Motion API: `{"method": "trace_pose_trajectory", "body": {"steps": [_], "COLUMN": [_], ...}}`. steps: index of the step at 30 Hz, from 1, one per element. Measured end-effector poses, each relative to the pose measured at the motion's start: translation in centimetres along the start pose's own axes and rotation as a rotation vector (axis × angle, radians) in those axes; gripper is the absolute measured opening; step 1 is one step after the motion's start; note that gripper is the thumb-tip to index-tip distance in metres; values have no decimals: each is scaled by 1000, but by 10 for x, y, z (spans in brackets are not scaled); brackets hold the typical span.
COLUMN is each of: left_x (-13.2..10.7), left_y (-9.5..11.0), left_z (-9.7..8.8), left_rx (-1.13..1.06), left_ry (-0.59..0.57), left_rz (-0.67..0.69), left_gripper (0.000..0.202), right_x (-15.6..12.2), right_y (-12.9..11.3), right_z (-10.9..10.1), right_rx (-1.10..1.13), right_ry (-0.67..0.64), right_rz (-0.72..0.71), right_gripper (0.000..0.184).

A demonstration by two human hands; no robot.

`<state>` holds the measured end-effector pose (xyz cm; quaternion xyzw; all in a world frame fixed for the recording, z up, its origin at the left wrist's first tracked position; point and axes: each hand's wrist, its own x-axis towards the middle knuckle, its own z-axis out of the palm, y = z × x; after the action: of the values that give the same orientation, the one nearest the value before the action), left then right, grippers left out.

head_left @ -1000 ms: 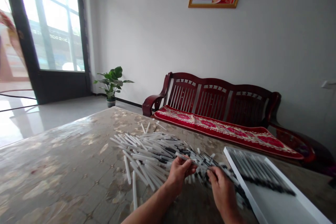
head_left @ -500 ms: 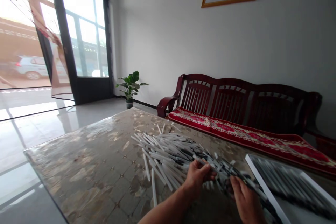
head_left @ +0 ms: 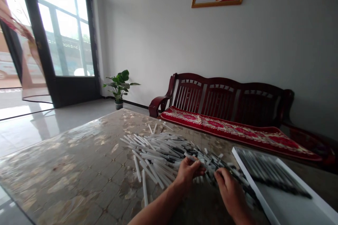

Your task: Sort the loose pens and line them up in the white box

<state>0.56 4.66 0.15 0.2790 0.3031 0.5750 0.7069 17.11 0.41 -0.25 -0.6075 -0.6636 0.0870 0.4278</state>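
Note:
A heap of whitish translucent pen barrels (head_left: 158,147), mixed with black pen parts, is spread over the table in front of me. My left hand (head_left: 188,173) is closed at the right side of the heap, with a whitish pen barrel (head_left: 190,157) pinched between thumb and fingers. Close to its right, my right hand (head_left: 229,187) has its thumb and fingers drawn together over the dark parts; what they hold is hidden and blurred. A white tray (head_left: 255,191) to the right of my right hand contains a row of pens (head_left: 274,172) with dark ends.
The patterned table (head_left: 87,179) stretches to the left. Behind it stands a dark red wooden bench (head_left: 221,95) with a red floral cover (head_left: 211,121). A potted plant (head_left: 120,82) is on the floor near the glass door (head_left: 66,42).
The view has turned slightly right, so everything sits farther left and more of the tray shows. My right hand has come a little nearer my left, which still pinches the barrel.

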Motion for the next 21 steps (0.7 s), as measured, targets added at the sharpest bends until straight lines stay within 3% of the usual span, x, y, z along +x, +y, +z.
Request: {"method": "trace_pose_trajectory", "body": {"steps": [5,11,17,21], "left_x": [-1,-2,-3,-1], "left_y": [0,2,4,6], "left_z": [-1,-2,-2,-6], "left_rx": [14,32,106,132], "left_ry": [-10,-16,-89,-133], "left_rz": [-12,-11,21,65], "left_gripper": [53,51,46,47], "right_x": [-2,-2,-4,-4], "right_y": [-4,-13,-23,-25], "right_z": [2,-1,8,8], "right_rx": [52,122,517,712], "right_ry": [-53,-29,-176,-301], "right_rz": [121,60,527,639], "right_gripper": [53,43,59,59]}}
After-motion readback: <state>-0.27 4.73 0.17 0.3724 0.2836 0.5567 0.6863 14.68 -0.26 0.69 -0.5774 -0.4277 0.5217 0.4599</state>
